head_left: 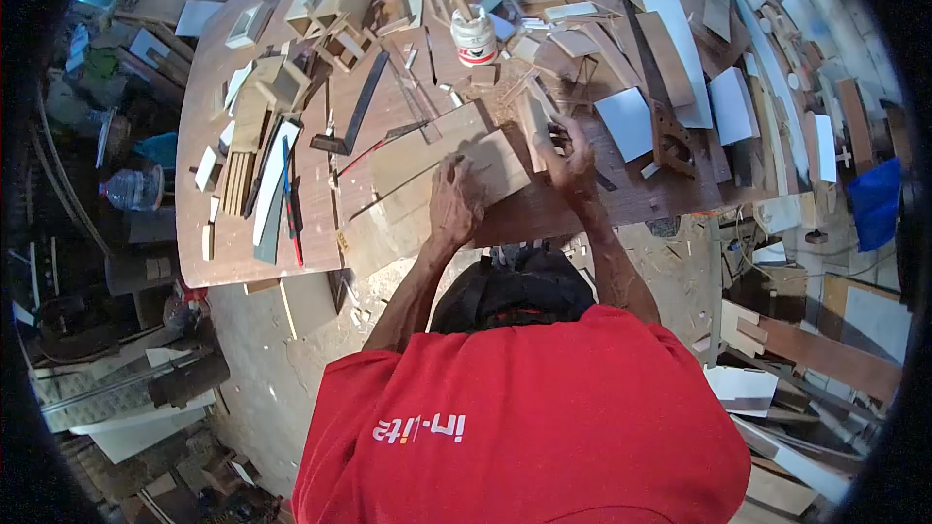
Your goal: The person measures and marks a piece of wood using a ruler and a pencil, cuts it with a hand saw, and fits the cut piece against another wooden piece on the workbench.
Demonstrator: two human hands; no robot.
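My left hand [457,202] presses down on a flat light wooden board [502,167], its fingers bent over the board's near part. Beside it lies a larger pale panel [408,157], partly under the board. My right hand [571,163] is closed around a light wooden block [535,122] standing at the board's right end. A dark gap shows between thumb and fingers, and the far side of the block is hidden. A dark try square [361,102] lies to the left, beyond the panel.
A white glue tub [474,37] stands at the back among wood offcuts. A handsaw [668,126] and a white panel [624,124] lie on the right. Small wooden boxes [345,0] and a blue-and-red pencil [290,202] are on the left. The table's near edge [544,231] runs before me.
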